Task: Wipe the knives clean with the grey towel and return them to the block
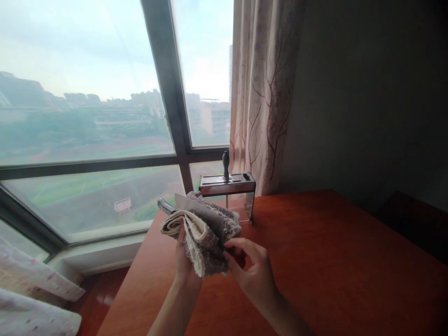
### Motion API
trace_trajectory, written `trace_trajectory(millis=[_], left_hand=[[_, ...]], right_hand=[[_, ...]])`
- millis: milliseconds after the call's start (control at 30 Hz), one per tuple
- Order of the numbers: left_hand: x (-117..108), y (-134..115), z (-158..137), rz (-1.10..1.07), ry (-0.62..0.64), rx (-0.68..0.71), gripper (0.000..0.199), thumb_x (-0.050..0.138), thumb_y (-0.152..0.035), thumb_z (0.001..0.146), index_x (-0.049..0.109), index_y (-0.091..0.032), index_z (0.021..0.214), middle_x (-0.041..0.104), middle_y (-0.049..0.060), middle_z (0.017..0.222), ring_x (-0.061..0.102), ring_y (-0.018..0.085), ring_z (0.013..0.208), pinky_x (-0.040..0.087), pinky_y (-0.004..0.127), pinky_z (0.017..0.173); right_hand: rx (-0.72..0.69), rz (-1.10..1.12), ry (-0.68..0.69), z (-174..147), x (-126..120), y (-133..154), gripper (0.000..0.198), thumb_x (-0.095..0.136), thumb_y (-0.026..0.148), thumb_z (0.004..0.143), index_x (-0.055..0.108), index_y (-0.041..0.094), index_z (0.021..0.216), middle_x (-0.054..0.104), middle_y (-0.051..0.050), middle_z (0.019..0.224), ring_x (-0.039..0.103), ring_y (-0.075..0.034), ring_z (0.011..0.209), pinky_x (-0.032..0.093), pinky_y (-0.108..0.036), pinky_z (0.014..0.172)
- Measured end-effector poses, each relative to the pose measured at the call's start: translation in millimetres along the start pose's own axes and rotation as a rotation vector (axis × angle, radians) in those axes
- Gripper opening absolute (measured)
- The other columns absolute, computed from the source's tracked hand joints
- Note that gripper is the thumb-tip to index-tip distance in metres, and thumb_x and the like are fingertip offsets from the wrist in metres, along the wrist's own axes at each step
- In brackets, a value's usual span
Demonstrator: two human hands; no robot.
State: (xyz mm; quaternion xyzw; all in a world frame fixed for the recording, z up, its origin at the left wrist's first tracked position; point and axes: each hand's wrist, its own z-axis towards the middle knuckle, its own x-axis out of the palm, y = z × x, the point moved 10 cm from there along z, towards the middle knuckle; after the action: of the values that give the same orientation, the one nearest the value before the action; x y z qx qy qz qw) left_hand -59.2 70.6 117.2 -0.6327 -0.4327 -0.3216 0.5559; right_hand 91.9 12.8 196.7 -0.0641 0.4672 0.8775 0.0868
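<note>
A kitchen knife with a broad grey blade (205, 212) sits between folds of a grey-and-cream towel (210, 247). Its handle (165, 206) sticks out at the upper left. From below, my left hand (186, 259) grips the towel and the knife inside it; most of its fingers are hidden under the cloth. At the towel's right edge, near the far end of the blade, the thumb and forefinger of my right hand (254, 263) close in a pinch on the cloth. All of this is held above the table.
Behind my hands, a metal-topped knife block (227, 184) with clear sides stands on the reddish-brown table (315, 261), a dark handle (226, 164) upright in its top. A window (87, 116) and a patterned curtain (262, 93) lie beyond the table.
</note>
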Motion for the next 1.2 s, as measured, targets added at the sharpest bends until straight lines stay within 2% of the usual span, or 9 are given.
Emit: trace_trajectory(millis=[133,267,500,567,633,767,867,1000,1200], left_hand=[[5,1,0,0.003,0.053,-0.021,0.036,0.045,-0.038,0.091,0.07,-0.018,0.107,0.076,0.005,0.082,0.067,0.024,0.096,0.047,0.036,0.096],[3,6,1,-0.018,0.029,-0.074,0.04,0.043,-0.042,0.091,0.071,-0.016,0.103,0.076,0.006,0.086,0.068,0.024,0.094,0.048,0.036,0.094],[5,13,-2,0.006,0.018,-0.109,0.029,0.053,-0.036,0.087,0.071,-0.015,0.096,0.075,0.007,0.085,0.069,0.024,0.088,0.053,0.036,0.087],[3,11,-3,0.012,-0.036,-0.079,0.024,0.055,-0.033,0.086,0.07,-0.015,0.091,0.075,0.007,0.085,0.07,0.024,0.087,0.054,0.036,0.085],[3,7,-5,0.032,-0.078,-0.026,0.019,0.058,-0.029,0.085,0.069,-0.015,0.089,0.075,0.007,0.085,0.071,0.023,0.084,0.055,0.035,0.083],[5,4,-6,0.107,-0.089,0.026,0.015,0.063,-0.026,0.081,0.068,-0.014,0.088,0.075,0.007,0.086,0.071,0.022,0.078,0.057,0.033,0.078],[4,3,-7,0.165,-0.087,0.045,0.014,0.066,-0.024,0.078,0.067,-0.015,0.088,0.075,0.005,0.082,0.071,0.021,0.074,0.059,0.03,0.072],[2,4,-5,0.22,-0.068,0.047,0.017,0.068,-0.023,0.075,0.067,-0.015,0.09,0.074,0.003,0.079,0.071,0.019,0.069,0.059,0.027,0.065],[-1,6,-4,0.26,-0.082,0.044,0.019,0.07,-0.023,0.073,0.066,-0.015,0.09,0.074,0.003,0.076,0.071,0.018,0.066,0.058,0.025,0.058]], right_hand=[[-0.057,-0.065,0.025,-1,2,7,0.012,0.063,0.017,0.078,0.068,0.019,0.089,0.06,0.001,0.063,0.054,-0.012,0.054,0.042,-0.022,0.052],[-0.06,-0.065,0.039,-1,4,8,0.01,0.061,0.019,0.081,0.068,0.02,0.088,0.063,0.0,0.067,0.056,-0.013,0.057,0.042,-0.022,0.054],[0.073,0.101,0.034,3,-8,-6,0.011,0.058,0.025,0.085,0.068,0.02,0.085,0.063,0.0,0.068,0.054,-0.012,0.059,0.039,-0.022,0.054],[0.171,0.304,-0.052,6,-24,-18,0.015,0.056,0.028,0.087,0.064,0.02,0.076,0.053,0.003,0.059,0.045,-0.01,0.052,0.034,-0.021,0.049],[0.283,0.646,-0.16,8,-39,-30,0.023,0.052,0.03,0.088,0.055,0.02,0.067,0.039,0.006,0.052,0.034,-0.009,0.047,0.029,-0.021,0.045],[0.447,1.298,-0.03,11,-29,-25,0.025,0.049,0.027,0.086,0.04,0.021,0.064,0.026,0.009,0.051,0.02,-0.008,0.043,0.026,-0.021,0.043],[0.48,1.502,0.049,7,-24,-10,0.03,0.05,0.027,0.085,0.032,0.022,0.062,0.023,0.01,0.049,0.016,-0.007,0.04,0.023,-0.02,0.041],[0.478,1.542,0.134,2,-16,5,0.035,0.05,0.033,0.085,0.027,0.022,0.06,0.022,0.01,0.045,0.015,-0.007,0.036,0.022,-0.019,0.038],[0.491,1.381,0.183,2,-12,10,0.035,0.051,0.036,0.083,0.029,0.023,0.059,0.022,0.01,0.045,0.016,-0.007,0.036,0.019,-0.021,0.038]])
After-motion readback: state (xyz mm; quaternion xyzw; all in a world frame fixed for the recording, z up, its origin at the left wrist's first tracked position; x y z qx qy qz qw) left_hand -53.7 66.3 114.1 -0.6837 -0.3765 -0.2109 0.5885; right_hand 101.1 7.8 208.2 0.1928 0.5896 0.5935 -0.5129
